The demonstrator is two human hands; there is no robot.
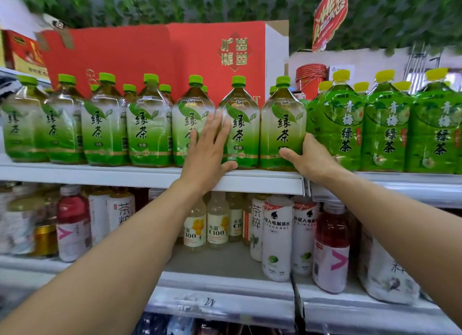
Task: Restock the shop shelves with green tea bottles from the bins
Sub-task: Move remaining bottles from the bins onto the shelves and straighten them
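A: Head view: where are the green tea bottles [147, 124]?
B: Standing in a row on the upper shelf [100, 172]; the rear ranks show only caps.
A: And the hands?
B: Left hand [208, 144] lies flat, fingers straight, across 2 bottles. Right hand [310, 157] grips the end bottle [283, 124], thumb on its front; its fingers are hidden against the darker green bottles [342, 124].
A: The left edge?
B: Blurred; labels there are hard to read.

A shop is shown. White shelves [150, 171] are stocked with rows of green tea bottles [147, 124], and other bottled drinks [277, 237] are lined up below. On top, red cartons [150, 52] are stored near a red sign [330, 17].
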